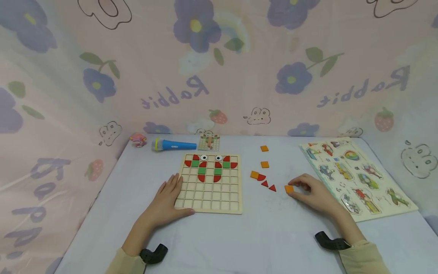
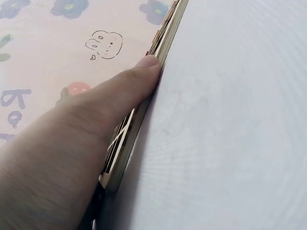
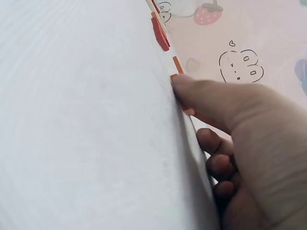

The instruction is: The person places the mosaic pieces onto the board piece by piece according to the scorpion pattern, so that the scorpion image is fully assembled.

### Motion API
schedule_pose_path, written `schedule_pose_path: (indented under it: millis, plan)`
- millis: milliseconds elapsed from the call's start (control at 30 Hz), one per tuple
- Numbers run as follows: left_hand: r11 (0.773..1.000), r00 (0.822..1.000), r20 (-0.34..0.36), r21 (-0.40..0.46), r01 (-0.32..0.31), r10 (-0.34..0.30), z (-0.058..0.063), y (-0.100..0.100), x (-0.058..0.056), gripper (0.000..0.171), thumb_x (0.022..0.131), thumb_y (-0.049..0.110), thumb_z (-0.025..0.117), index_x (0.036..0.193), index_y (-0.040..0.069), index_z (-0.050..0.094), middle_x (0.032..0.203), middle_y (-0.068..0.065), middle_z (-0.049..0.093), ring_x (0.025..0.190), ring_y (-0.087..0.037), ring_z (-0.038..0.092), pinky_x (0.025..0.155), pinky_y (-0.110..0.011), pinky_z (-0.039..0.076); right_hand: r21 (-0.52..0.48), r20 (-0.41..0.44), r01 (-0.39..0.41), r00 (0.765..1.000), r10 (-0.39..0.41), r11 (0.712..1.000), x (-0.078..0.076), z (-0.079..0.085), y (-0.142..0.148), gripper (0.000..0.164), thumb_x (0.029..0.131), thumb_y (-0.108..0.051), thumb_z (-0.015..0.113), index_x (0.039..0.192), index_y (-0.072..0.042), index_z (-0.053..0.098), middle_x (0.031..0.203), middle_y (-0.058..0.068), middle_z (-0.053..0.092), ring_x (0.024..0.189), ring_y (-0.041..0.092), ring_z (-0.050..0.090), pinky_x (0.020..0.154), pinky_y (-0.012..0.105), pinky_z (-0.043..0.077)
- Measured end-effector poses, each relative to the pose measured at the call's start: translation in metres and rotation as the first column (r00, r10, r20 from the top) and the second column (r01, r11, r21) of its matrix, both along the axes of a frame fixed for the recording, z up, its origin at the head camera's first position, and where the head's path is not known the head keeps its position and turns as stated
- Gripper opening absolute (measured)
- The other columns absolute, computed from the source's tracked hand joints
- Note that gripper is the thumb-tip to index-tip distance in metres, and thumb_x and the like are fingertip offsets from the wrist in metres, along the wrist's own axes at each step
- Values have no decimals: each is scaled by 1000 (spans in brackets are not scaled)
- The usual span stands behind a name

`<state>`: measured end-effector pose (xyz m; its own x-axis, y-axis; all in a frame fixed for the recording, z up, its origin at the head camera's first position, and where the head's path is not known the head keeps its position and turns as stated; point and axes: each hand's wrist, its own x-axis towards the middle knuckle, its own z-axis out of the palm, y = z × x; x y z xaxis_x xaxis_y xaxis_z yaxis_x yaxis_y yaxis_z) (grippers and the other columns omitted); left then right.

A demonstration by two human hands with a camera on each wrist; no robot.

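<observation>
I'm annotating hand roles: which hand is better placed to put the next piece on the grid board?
Probably the right hand: it pinches an orange square right of the grid board. The left hand rests at the board's left edge, holding no piece, seemingly better suited to steadying.

Your left sleeve [image 1: 126,262] and right sleeve [image 1: 364,258] are plain, pale yellowish beige. A bent black wrist device [image 1: 154,254] with rounded ends juts from the left one, a matching black piece [image 1: 332,241] from the right; your hands [image 1: 167,201] are bare.

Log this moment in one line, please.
left hand: touches grid board | right hand: pinches orange square | red triangles: loose on table
</observation>
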<state>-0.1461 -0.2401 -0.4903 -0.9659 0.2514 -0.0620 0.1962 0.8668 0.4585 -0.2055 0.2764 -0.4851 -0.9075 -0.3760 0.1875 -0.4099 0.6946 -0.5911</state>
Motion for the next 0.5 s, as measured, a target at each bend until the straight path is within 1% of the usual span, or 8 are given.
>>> schedule_pose_path:
  millis: [100,267,500]
  plan:
    - [1000,1000,6,-4,-9,9,0,1,1,129,81,79,73,167,-1,21,177,-20,12,164,-39,8,131,-61,10,-25,-37,-9,999,8,1000,-1,-7,2,21,91,-18,86,110,-19,78,103,-6,68,84,8,51,72,20,42]
    - [1000,1000,22,-11,-17,17,0,1,0,130,80,80,73,168,0,20,177,-19,11,165,-37,7,131,-59,9,-39,-55,-10,998,8,999,-3,-10,4,20,91,-18,86,109,-22,79,102,-8,68,83,7,49,70,20,41]
    - [1000,1000,11,-6,-6,6,0,1,0,130,81,79,73,167,-2,20,177,-21,11,164,-39,7,131,-61,9,-77,-86,-11,996,4,997,-2,-11,4,21,89,-14,88,107,-18,79,100,-7,68,81,8,48,69,21,39]
